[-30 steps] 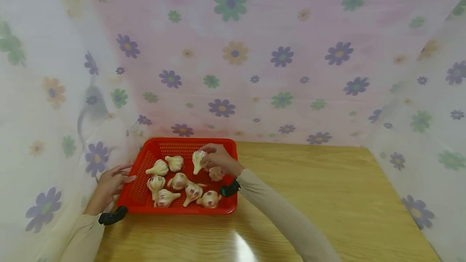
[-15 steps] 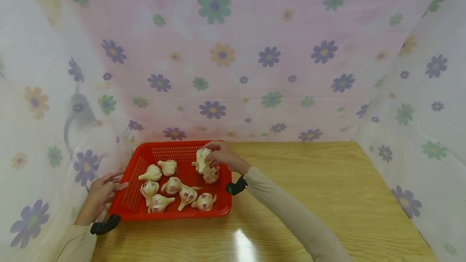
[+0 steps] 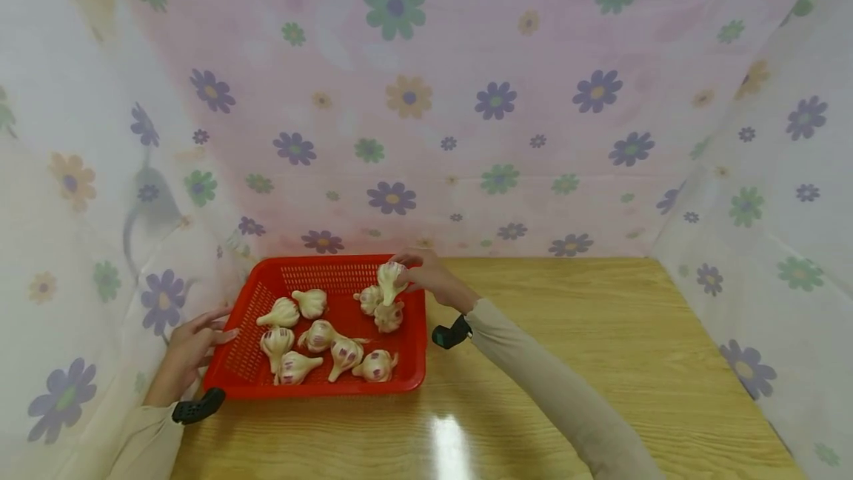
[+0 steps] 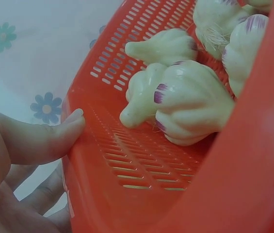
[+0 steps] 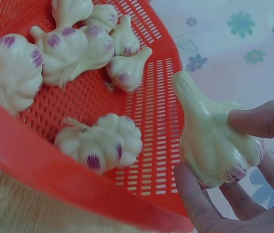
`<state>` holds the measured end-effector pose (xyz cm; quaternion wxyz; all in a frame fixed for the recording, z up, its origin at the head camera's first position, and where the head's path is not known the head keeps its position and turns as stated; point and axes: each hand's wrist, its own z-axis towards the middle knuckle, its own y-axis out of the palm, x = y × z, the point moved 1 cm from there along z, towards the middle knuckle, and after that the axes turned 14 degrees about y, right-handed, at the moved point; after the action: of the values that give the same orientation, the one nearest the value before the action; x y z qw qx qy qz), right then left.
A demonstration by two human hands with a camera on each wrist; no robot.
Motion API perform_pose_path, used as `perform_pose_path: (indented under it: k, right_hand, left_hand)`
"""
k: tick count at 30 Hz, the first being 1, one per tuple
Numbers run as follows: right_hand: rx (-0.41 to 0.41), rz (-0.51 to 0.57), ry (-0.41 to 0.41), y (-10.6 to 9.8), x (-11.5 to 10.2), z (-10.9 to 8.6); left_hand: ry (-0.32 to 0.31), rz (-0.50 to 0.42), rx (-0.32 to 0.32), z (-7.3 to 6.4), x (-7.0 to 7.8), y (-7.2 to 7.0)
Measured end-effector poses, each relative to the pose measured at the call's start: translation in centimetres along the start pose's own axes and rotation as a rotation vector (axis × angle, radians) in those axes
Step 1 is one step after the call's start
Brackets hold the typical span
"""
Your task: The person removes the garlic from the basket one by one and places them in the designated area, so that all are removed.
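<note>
Fingers [image 5: 193,196] of the right hand [image 3: 432,278] are clamped on a garlic bulb [image 5: 217,141], its stem pointing down in the head view, over the far right part of the red basket [image 3: 320,391]; two bulbs [image 3: 389,318] lie just below it; seven other bulbs [image 3: 375,367] lie across the left and near parts. The left hand [image 3: 189,350] grips the basket's left rim, thumb on the edge, other fingers outside; the basket stands on a wood-grain tabletop [image 3: 566,332], a flowered sheet [image 3: 453,87] behind.
</note>
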<state>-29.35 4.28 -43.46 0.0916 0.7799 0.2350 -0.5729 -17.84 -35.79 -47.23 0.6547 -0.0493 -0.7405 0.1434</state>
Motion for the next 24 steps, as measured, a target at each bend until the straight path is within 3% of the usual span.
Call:
perform_pose_path:
  k: [13, 24]
  right_hand:
    - [-0.004, -0.026, -0.007, -2.3, 1.1, -0.1]
    - [0.021, -0.033, -0.049, -4.7, 1.3, 0.0]
  left_hand:
    - [-0.022, -0.006, 0.043, 0.0, -0.6, -0.5]
    - [0.008, -0.023, 0.037, 0.3, -0.8, -0.1]
